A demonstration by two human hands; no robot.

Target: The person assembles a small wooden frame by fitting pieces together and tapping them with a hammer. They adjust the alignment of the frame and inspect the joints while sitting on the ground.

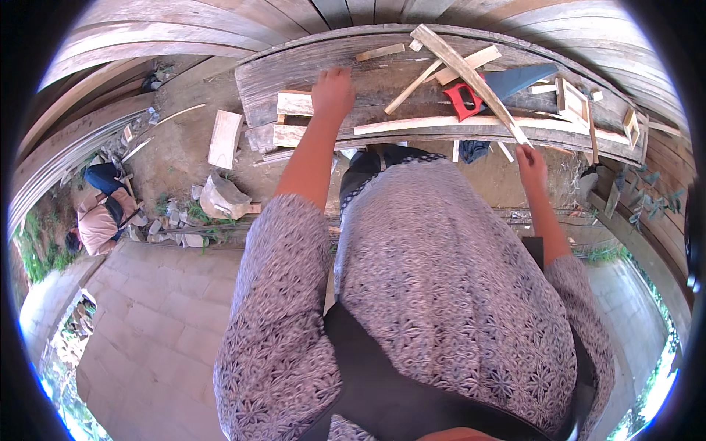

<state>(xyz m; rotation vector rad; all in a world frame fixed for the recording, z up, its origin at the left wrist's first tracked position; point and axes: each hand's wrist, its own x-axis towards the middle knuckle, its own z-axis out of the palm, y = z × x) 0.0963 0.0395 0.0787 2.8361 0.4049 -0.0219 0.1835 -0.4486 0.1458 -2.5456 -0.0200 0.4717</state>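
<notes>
My right hand (531,163) is closed on the near end of a long wooden strip (471,76), which slants away to the left across the bench. Beneath the strip lies a handsaw with a red handle (463,101) and a dark blade (518,81). My left hand (334,92) is over the left part of the bench, beside a small wooden frame-like piece (293,103). Its fingers are small and blurred, and their closure does not show clearly. A shorter thin stick (412,88) and a flat offcut (482,56) lie around the strip.
The weathered bench (272,70) runs along a plank wall (184,26). Small wooden frames (573,103) stand at its right end, and a long pale batten (412,125) lies along its near side. A board (224,140) and stones (176,220) are on the ground; another person (103,217) crouches far left.
</notes>
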